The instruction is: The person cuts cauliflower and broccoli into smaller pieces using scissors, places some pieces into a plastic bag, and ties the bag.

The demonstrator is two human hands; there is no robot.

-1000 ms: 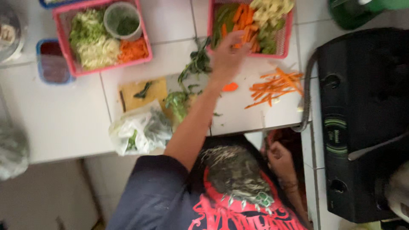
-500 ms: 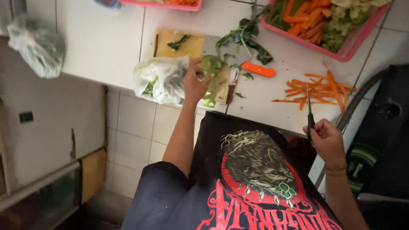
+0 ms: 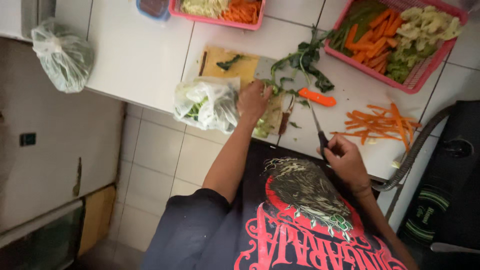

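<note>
My left hand (image 3: 252, 100) rests on green vegetables (image 3: 265, 125) lying on a wooden cutting board (image 3: 235, 67) at the counter's front edge. My right hand (image 3: 345, 157) grips the black handle of a knife (image 3: 316, 122), whose thin blade points away from me toward dark leafy greens (image 3: 305, 62). An orange-handled peeler (image 3: 317, 97) lies just beyond the blade tip. Cut carrot sticks (image 3: 382, 125) are spread on the white counter to the right of the knife.
A clear plastic bag of greens (image 3: 207, 105) sits left of my left hand. A pink basket (image 3: 420, 75) of cut vegetables stands at the back right, another pink tray (image 3: 220, 20) at the back. A second bag (image 3: 62, 55) hangs at the far left. A black appliance (image 3: 450, 200) is on the right.
My left hand moved from the counter edge up onto the greens on the board. My right hand with the knife came closer to the board. The view shifted.
</note>
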